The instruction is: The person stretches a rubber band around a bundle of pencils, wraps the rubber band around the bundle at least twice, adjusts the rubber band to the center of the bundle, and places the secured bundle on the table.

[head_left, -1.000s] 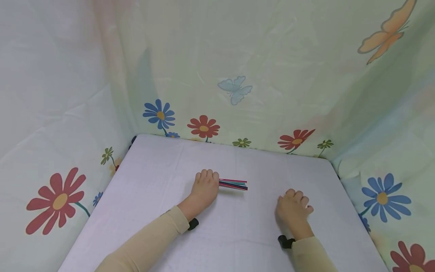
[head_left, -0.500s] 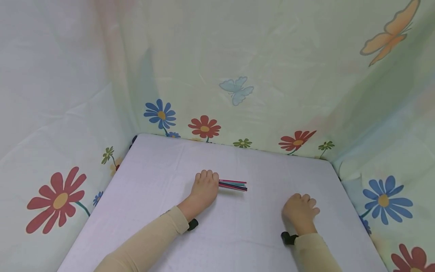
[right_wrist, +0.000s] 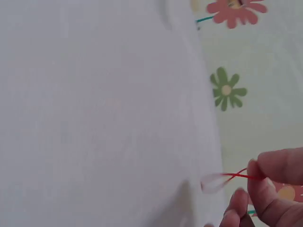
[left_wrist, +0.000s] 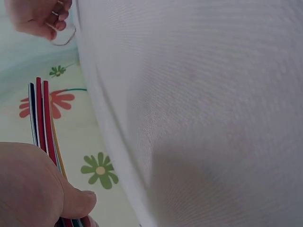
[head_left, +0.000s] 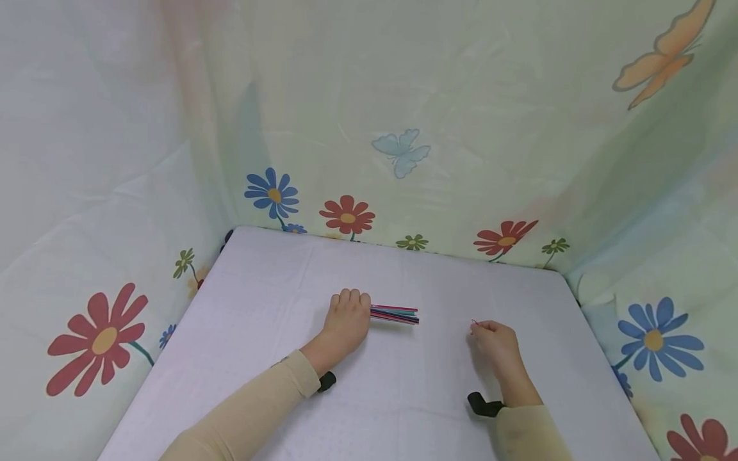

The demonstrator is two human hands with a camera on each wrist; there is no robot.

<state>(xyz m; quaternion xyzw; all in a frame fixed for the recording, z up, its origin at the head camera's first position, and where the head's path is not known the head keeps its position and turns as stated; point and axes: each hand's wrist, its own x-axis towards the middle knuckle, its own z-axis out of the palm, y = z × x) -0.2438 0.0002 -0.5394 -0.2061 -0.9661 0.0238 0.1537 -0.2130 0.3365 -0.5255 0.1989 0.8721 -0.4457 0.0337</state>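
My left hand (head_left: pixel 348 322) grips a bundle of thin sticks (head_left: pixel 395 314) in red, dark blue and teal, their ends reaching out to the right. Seen from the left wrist, the sticks (left_wrist: pixel 43 116) run side by side past my thumb, and part of the bundle is hidden in the palm. Farther right, my right hand (head_left: pixel 499 347) pinches a thin red rubber band (right_wrist: pixel 235 175) between thumb and forefinger. The band's loop hangs out from the fingertips, crossed over itself and blurred at its far end. A gap of table separates it from the sticks.
Both hands are over a table (head_left: pixel 311 410) covered in white cloth. Behind it and along both sides hangs a pale curtain (head_left: pixel 461 115) printed with flowers and butterflies. A black wrist mount (head_left: pixel 483 405) sits below the right hand, another (head_left: pixel 327 382) below the left.
The right hand first shifted right with its fingers spread, then turned and came back left, now pinching the red rubber band in plain sight. The left hand and the sticks have stayed put.
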